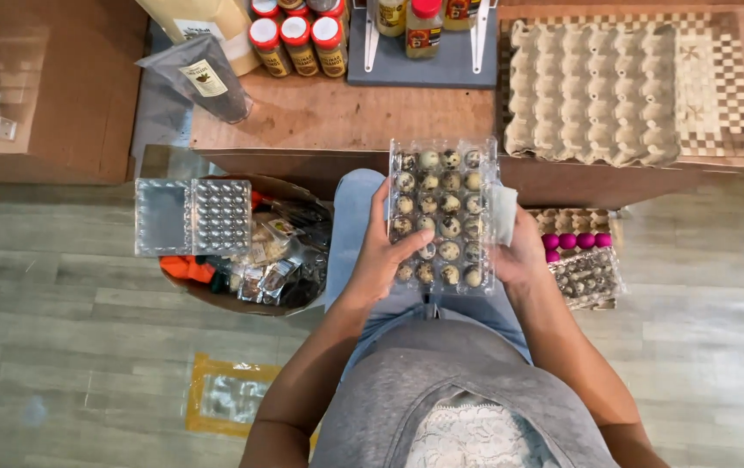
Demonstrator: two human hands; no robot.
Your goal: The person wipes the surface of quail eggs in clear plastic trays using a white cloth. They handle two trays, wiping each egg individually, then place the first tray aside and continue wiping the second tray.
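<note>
Right, both your hands are on one clear plastic quail egg carton (441, 217), held over your lap just in front of the wooden table (346, 117). Count inside it: four columns by about six rows, so roughly 24 speckled eggs, though your fingers cover a few cells. Your left hand (382, 251) grips the carton's left edge, fingers curled together, thumb laid across the lid near the lower rows. Your right hand (521, 253) clamps the right edge; its fingers are under the carton, so you can't tell how they sit, and a small white paper slip (502, 212) is pinched between that hand and the carton side. Around you: one empty clear carton (192, 217) lies open on top of one round basket (251, 260) full of small packets, to your left. One grey cardboard egg tray (593, 91) sits empty on a checkered mat (723, 87) on the table. Four pink eggs (575, 241) in a row on a lower tray to your right, with one more filled clear carton (587, 277) just below them. At least five red-capped spice jars (296, 36) at the table's far edge, one dark pouch (203, 78) beside them. One yellow-edged packet (226, 397) lies on the floor.
</note>
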